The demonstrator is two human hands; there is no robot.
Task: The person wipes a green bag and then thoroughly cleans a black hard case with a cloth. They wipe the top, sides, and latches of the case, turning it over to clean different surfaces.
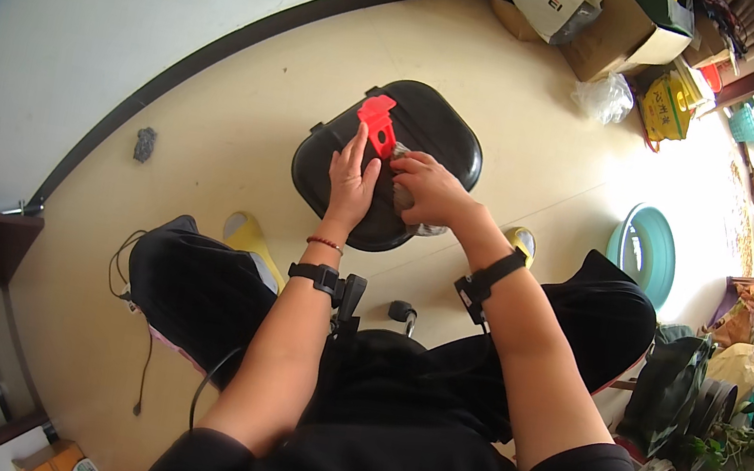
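A red plastic part (380,131) with a round hole lies on a black, round-cornered plastic surface (439,123), perhaps a lid or a seat. My left hand (351,183) is at its near left side, index finger along its edge and thumb by its lower end. Whether these fingers grip the part or only rest against it is unclear. My right hand (434,189) is closed over a crumpled grey striped cloth (401,199), right beside the red part. Some of the cloth (431,230) sticks out below the palm.
A teal basin (643,252) stands on the floor to the right. Cardboard boxes (620,33), a printed bag (547,0) and a clear plastic bag (604,98) are at the back right. A dark scrap (145,145) lies on the left. Yellow slippers (249,237) flank the black surface.
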